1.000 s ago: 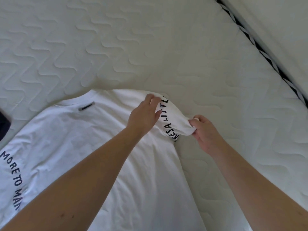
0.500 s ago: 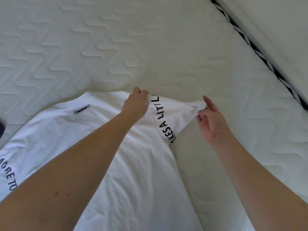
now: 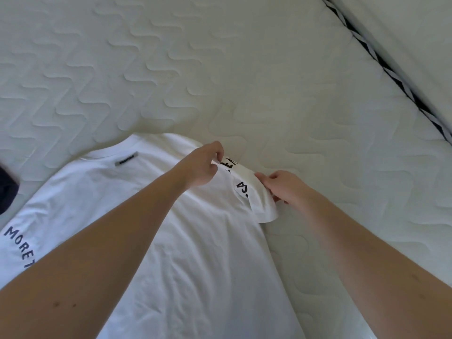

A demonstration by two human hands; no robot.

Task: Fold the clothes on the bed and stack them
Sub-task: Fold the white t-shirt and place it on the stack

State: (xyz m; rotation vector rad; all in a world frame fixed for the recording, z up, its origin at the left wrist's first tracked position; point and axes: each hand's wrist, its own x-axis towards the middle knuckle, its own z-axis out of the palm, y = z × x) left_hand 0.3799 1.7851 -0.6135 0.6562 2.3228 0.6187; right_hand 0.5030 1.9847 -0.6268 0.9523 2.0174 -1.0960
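Fingers: your left hand [image 3: 200,167] pinches the sleeve [image 3: 254,192] at its shoulder end, fingers curled on the cloth; your right hand [image 3: 281,185] pinches the sleeve's outer edge.
Tee: white T-shirt [image 3: 195,253] lies flat on the mattress [image 3: 220,69], lower centre of frame, collar toward upper left, grey neck label [image 3: 126,160] showing.
Change: half a second ago the sleeve was pulled out flat with its lettering readable; now it's doubled inward, print broken up, right hand closer to left.
Meaning: I'd say sleeve fold-in is underway, body folds and stacking not yet done.
Hidden: hem cut off at the bottom edge; far sleeve runs out at left, print reads only "MORE T".
Unclear: dark item [image 3: 7,189] at left edge, can't tell what it is. No stack in view.
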